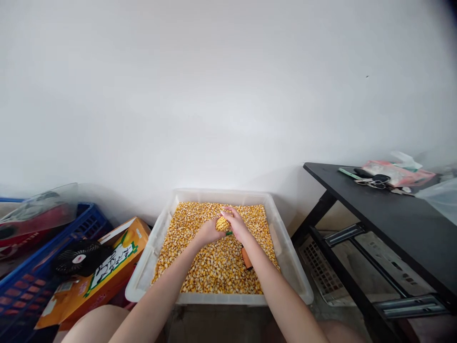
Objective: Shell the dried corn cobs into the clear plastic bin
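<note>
A yellow ear of corn (223, 224) with a gridded surface is between my two hands, above loose corn kernels. My left hand (210, 232) curls around its near left side. On its right and far side are the closed fingers of my right hand (233, 223). A small green piece (228, 233) shows just below the ear, between the hands; what it belongs to is hidden. Dried corn kernels (214, 271) fill most of a translucent white plastic tub (221, 298). An orange object (246, 258) with dark edges lies on the kernels, partly covered by my right forearm.
At left stand a blue plastic crate (21, 286), an orange cardboard box (117, 257) and a black fan (76, 257). A black table (392, 205) at right carries keys (378, 180) and a pink tissue pack (396, 174). Beneath it is a white basket (321, 271). Behind rises a white wall.
</note>
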Available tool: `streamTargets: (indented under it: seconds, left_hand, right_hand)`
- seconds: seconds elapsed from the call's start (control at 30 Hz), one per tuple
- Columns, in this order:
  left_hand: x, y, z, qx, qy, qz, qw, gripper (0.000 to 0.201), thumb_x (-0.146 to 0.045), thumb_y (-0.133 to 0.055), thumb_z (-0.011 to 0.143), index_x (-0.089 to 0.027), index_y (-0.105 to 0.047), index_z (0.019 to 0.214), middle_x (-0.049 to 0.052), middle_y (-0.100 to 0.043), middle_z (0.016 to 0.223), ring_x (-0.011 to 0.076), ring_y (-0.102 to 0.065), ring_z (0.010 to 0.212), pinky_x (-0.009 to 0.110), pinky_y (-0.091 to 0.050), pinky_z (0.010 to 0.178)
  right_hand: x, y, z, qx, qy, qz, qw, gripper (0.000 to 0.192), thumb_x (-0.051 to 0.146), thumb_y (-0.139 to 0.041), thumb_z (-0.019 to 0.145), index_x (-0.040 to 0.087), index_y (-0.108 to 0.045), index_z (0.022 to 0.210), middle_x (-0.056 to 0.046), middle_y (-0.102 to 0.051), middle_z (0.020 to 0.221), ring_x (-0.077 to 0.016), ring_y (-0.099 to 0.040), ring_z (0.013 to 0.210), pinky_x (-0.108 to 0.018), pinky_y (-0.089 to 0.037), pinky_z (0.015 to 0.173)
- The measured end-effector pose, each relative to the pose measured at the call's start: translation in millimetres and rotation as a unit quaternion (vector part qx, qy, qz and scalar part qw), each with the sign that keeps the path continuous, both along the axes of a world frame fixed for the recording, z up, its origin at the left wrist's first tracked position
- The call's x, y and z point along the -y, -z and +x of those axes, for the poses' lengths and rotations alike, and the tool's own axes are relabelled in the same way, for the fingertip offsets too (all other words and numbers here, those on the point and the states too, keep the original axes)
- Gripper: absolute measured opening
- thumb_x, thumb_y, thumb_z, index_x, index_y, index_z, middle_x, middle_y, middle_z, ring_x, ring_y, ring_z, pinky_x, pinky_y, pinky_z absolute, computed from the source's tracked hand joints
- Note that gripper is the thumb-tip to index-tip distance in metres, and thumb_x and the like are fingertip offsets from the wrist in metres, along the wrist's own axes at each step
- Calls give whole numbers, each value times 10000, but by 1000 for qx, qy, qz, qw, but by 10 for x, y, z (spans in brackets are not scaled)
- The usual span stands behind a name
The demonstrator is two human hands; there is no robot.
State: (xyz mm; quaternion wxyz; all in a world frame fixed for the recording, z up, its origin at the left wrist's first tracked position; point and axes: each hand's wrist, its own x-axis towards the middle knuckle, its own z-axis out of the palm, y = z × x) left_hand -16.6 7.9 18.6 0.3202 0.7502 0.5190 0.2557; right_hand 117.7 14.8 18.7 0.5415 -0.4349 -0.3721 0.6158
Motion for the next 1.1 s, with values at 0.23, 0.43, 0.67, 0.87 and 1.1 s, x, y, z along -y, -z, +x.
streamTargets:
  seconds: [0.23, 0.43, 0.67, 0.87, 1.1]
  left_hand:
    - [-38, 17, -32, 39, 16, -43, 998, 308, -200, -608, 636, -128, -625, 935, 9, -643, 743, 142, -551, 610, 213, -386, 562]
    - [-8, 37, -8, -71, -25, 49, 996, 645, -317, -685, 616, -168, -525, 1223, 94, -683, 915, 267, -632, 844, 276, -429, 712]
    - [24, -16, 14, -41, -13, 20, 999, 585, -306, -698, 621, -157, -554, 1168, 81, -688, 909, 252, -636, 847, 260, -434, 699]
    - [22, -28, 25, -40, -13, 4, 999, 398, -279, -639, 660, -155, -591, 1035, 41, -686, 885, 195, -634, 755, 243, -437, 649]
    - [36, 18, 51, -167, -23, 63, 984, 667, -352, -631, 667, -141, -457, 1276, 114, -688, 979, 275, -641, 894, 297, -445, 730]
  right_hand:
    - [68, -129, 53, -93, -81, 33, 992, 421, 336, -674, 630, 254, -532, 1017, -30, -675, 995, -213, -630, 875, -305, -474, 658]
    - [32, -84, -25, -64, 22, -3, 998, 366, 383, -707, 592, 219, -533, 869, -25, -679, 817, -205, -637, 740, -295, -463, 585]
    - [52, -78, -8, -95, -9, 18, 995, 385, 311, -724, 577, 244, -476, 864, 2, -695, 824, -206, -650, 768, -309, -478, 641]
    - [90, -182, 13, -199, -45, 28, 979, 392, 259, -721, 590, 262, -479, 897, 10, -698, 912, -210, -656, 829, -317, -494, 664]
    - [44, -80, -45, -167, 48, -21, 985, 385, 214, -734, 572, 235, -500, 876, 0, -698, 771, -200, -659, 732, -304, -499, 631]
